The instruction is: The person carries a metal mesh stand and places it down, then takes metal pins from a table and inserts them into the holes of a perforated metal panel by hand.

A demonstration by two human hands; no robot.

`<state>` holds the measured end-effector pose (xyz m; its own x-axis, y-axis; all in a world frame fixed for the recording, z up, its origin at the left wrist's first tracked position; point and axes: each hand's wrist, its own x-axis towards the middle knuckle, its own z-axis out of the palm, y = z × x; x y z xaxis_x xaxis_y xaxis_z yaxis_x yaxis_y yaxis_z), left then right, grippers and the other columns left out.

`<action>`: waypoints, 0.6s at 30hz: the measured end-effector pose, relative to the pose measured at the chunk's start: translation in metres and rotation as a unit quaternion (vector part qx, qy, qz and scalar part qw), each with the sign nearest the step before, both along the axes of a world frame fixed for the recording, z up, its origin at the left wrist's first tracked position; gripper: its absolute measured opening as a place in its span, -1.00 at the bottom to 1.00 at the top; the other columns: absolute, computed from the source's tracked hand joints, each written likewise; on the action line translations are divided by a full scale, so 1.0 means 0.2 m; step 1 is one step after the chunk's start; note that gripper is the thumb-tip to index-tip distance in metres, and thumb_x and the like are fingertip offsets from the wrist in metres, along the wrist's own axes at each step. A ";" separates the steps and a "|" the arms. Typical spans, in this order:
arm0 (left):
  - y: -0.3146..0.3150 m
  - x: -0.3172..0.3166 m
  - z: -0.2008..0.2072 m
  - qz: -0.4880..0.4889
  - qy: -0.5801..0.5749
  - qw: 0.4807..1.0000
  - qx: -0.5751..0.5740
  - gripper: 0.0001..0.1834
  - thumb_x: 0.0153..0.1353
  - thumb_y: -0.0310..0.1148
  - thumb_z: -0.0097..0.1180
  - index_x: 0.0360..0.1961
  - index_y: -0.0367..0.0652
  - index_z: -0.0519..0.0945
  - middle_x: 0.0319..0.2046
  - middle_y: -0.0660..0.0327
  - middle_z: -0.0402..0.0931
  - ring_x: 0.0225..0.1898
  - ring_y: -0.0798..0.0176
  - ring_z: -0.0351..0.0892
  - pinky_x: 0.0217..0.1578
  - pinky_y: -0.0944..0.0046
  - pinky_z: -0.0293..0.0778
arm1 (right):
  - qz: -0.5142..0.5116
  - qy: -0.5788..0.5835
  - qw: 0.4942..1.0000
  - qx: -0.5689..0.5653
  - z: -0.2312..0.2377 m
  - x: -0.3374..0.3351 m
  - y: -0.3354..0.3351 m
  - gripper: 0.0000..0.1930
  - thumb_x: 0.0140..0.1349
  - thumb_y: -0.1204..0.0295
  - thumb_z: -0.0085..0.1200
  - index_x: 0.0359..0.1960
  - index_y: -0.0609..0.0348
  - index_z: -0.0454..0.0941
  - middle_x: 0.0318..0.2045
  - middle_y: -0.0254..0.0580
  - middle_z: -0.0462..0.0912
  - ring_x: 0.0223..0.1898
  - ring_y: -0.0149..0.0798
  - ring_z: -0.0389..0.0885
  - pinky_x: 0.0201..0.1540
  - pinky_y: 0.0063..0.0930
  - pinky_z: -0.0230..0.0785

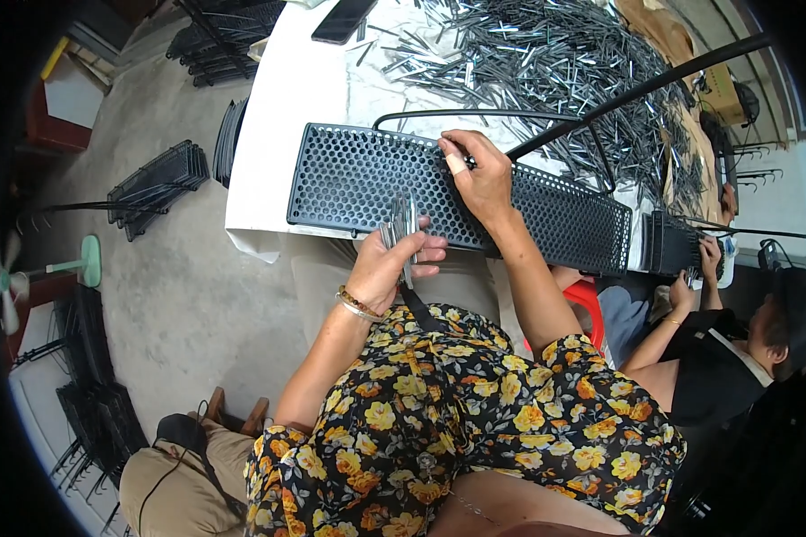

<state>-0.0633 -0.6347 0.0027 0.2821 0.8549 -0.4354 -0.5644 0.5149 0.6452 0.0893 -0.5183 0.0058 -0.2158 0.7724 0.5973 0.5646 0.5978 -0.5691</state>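
Observation:
A long black perforated metal rack [349, 174] lies across the near edge of the white-covered table [264, 192]. My left hand [385, 261] is closed around a bundle of thin silvery metal strips [402, 219], held upright just in front of the rack's near side. At the rack's far rim, my right hand [485, 179] has its fingers bent and pinched together, a light wrap on one finger. Something small and dark shows at those fingertips, too hidden to name. A bent black rod frame [475, 113] and a thick black bar [654, 82] rise behind the rack.
Loose metal strips [546, 63] are heaped over the far table, with a phone [343, 20] to their left. A co-worker [725, 349] sits at right, hands at another black rack [672, 242]. More racks [159, 186] stand on the floor at left, near a green fan [90, 259].

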 end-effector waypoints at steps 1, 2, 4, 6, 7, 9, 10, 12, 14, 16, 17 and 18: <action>0.00 0.00 0.00 -0.005 0.005 1.000 0.003 -0.66 0.25 -0.41 -0.03 0.01 -0.36 0.37 -0.26 0.00 0.57 -0.31 0.28 0.60 -0.38 0.37 0.58 | 0.000 0.000 1.000 0.000 0.00 -0.01 0.00 -0.87 0.10 0.53 0.13 -0.31 0.27 0.58 -0.38 -0.11 0.63 -0.42 -0.28 0.61 -0.35 -0.52 0.44; 0.00 0.00 0.00 -0.006 0.004 1.000 0.003 -0.66 0.25 -0.41 -0.03 0.01 -0.36 0.37 -0.26 0.00 0.57 -0.31 0.28 0.60 -0.38 0.37 0.58 | 0.006 -0.006 1.000 -0.008 0.00 -0.02 0.01 -0.87 0.08 0.52 0.14 -0.32 0.27 0.57 -0.38 -0.09 0.62 -0.39 -0.19 0.61 -0.33 -0.45 0.44; 0.01 -0.01 0.00 -0.002 0.000 1.000 0.003 -0.67 0.25 -0.39 -0.02 0.00 -0.34 0.39 -0.27 0.02 0.57 -0.32 0.30 0.60 -0.38 0.37 0.58 | 0.005 -0.004 1.000 -0.031 -0.01 -0.02 0.01 -0.86 0.06 0.51 0.16 -0.32 0.26 0.56 -0.38 -0.06 0.62 -0.36 -0.10 0.61 -0.31 -0.39 0.44; 0.01 -0.01 -0.01 -0.001 -0.004 1.000 0.003 -0.67 0.25 -0.39 -0.01 0.00 -0.34 0.39 -0.27 0.02 0.57 -0.32 0.30 0.60 -0.38 0.38 0.58 | -0.001 0.008 0.999 -0.035 -0.02 -0.03 0.01 -0.85 0.06 0.52 0.16 -0.31 0.26 0.56 -0.37 -0.06 0.62 -0.36 -0.09 0.61 -0.32 -0.39 0.44; 0.01 -0.01 -0.01 0.001 -0.007 1.000 0.004 -0.67 0.25 -0.39 -0.01 -0.01 -0.34 0.40 -0.27 0.02 0.57 -0.32 0.30 0.60 -0.39 0.38 0.58 | -0.008 0.020 0.999 -0.040 -0.02 -0.03 0.01 -0.84 0.05 0.52 0.16 -0.31 0.26 0.56 -0.37 -0.05 0.62 -0.36 -0.09 0.61 -0.32 -0.40 0.44; 0.01 -0.01 -0.01 0.002 -0.006 1.000 0.004 -0.67 0.25 -0.39 -0.01 -0.01 -0.34 0.40 -0.27 0.02 0.57 -0.32 0.30 0.60 -0.39 0.38 0.58 | -0.008 0.017 0.999 -0.042 -0.02 -0.02 0.02 -0.83 0.06 0.51 0.16 -0.29 0.26 0.56 -0.36 -0.08 0.63 -0.39 -0.18 0.62 -0.34 -0.46 0.45; 0.01 -0.01 -0.01 0.003 -0.005 1.000 0.004 -0.67 0.25 -0.39 -0.01 -0.01 -0.34 0.40 -0.27 0.02 0.57 -0.32 0.30 0.60 -0.39 0.38 0.58 | -0.008 0.014 0.999 -0.044 -0.02 -0.02 0.02 -0.82 0.08 0.49 0.17 -0.27 0.26 0.57 -0.35 -0.10 0.63 -0.42 -0.27 0.62 -0.37 -0.52 0.45; 0.01 0.00 -0.01 0.003 -0.005 1.000 0.002 -0.68 0.25 -0.40 -0.01 -0.01 -0.34 0.40 -0.27 0.02 0.57 -0.32 0.30 0.60 -0.39 0.38 0.58 | 0.000 -0.006 0.999 -0.043 -0.01 -0.01 0.02 -0.82 0.08 0.48 0.16 -0.28 0.26 0.58 -0.35 -0.10 0.63 -0.42 -0.27 0.62 -0.37 -0.51 0.45; 0.01 0.00 -0.01 0.003 -0.005 1.000 0.000 -0.68 0.25 -0.40 -0.01 -0.01 -0.34 0.40 -0.27 0.02 0.57 -0.32 0.30 0.60 -0.39 0.38 0.58 | 0.007 -0.025 0.999 -0.042 0.00 -0.01 0.03 -0.83 0.08 0.47 0.16 -0.28 0.26 0.58 -0.36 -0.10 0.63 -0.42 -0.27 0.62 -0.38 -0.50 0.45; 0.01 0.00 -0.01 -0.008 -0.003 1.000 0.011 -0.71 0.26 -0.42 -0.06 -0.03 -0.32 0.39 -0.27 0.02 0.57 -0.30 0.25 0.60 -0.35 0.34 0.57 | -0.002 -0.025 0.999 -0.027 0.00 -0.01 0.04 -0.84 0.08 0.46 0.15 -0.31 0.26 0.60 -0.36 -0.10 0.63 -0.43 -0.26 0.62 -0.37 -0.49 0.45; 0.01 0.00 -0.02 -0.008 -0.003 1.000 0.011 -0.71 0.26 -0.42 -0.06 -0.03 -0.32 0.39 -0.27 0.02 0.57 -0.30 0.25 0.60 -0.35 0.34 0.57 | -0.002 -0.025 0.999 -0.027 -0.01 -0.01 0.04 -0.84 0.08 0.46 0.15 -0.31 0.26 0.60 -0.36 -0.10 0.63 -0.43 -0.26 0.62 -0.37 -0.49 0.45; 0.01 0.00 -0.02 -0.003 -0.001 1.000 0.005 -0.70 0.26 -0.41 -0.04 -0.03 -0.33 0.40 -0.27 0.02 0.57 -0.31 0.27 0.60 -0.37 0.36 0.57 | -0.013 -0.029 0.999 -0.027 -0.01 -0.01 0.05 -0.85 0.09 0.46 0.15 -0.32 0.26 0.60 -0.36 -0.10 0.63 -0.42 -0.25 0.61 -0.37 -0.48 0.45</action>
